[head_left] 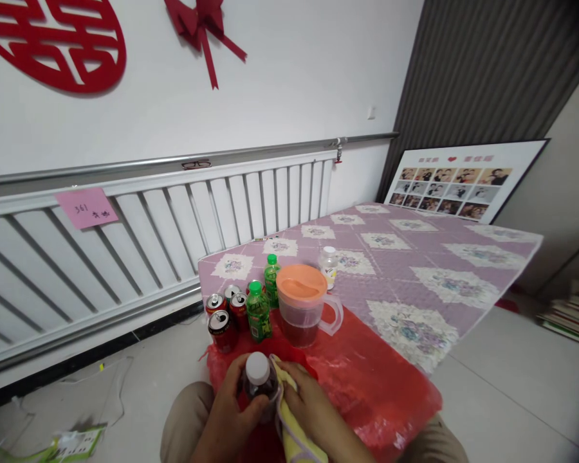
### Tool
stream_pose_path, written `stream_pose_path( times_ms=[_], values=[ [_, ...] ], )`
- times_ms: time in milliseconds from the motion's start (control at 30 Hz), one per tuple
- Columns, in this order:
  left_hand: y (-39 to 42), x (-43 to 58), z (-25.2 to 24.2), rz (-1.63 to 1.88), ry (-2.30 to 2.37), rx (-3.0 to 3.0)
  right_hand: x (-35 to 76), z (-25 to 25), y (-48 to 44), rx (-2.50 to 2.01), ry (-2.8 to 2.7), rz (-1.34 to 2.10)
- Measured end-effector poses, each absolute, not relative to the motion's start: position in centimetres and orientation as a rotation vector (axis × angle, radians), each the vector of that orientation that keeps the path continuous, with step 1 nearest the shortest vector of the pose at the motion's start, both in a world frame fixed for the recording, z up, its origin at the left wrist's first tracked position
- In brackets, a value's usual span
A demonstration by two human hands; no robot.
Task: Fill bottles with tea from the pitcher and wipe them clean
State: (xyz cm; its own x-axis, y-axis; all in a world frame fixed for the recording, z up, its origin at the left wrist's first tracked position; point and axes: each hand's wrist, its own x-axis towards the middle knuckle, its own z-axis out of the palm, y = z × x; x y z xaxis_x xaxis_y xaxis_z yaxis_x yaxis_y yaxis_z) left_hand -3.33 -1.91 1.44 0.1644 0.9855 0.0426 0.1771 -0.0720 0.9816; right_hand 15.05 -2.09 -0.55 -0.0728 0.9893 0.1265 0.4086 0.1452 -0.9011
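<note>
- The left hand [234, 408] is closed around a white-capped bottle [258, 368], thumb on the near side, fingers on the far side.
- The right hand [316, 408] is clamped on a yellow cloth [296, 440], pressing it to the bottle's right side.
- The bottle stands upright between the two hands, over the near part of a red plastic sheet [381, 386], its lower part hidden.
- Just beyond are two green bottles [259, 315] with green caps, both upright, and a cluster of cans [222, 331] left of them.
- Right of the green bottles stands a clear pitcher [300, 315] with an orange lid and dark contents.
- A small white bottle [329, 267] is behind the pitcher, on the floral cover of the table [352, 292].
- Farther off, a white radiator [265, 199] runs along the wall, and a photo board [453, 183] leans at the right.
</note>
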Motion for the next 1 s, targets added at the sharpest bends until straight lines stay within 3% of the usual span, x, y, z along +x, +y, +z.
stream_pose_path(
  times_ms=[467,1000],
  values=[
    [-1.5,-3.6,0.2,1.088,1.075,1.411,13.7,0.5,-3.8,-1.302,-1.559,0.611],
    [-1.7,-3.6,0.8,1.068,1.164,1.465,13.7,-3.1,-4.3,-1.459,-1.579,0.714]
  ],
)
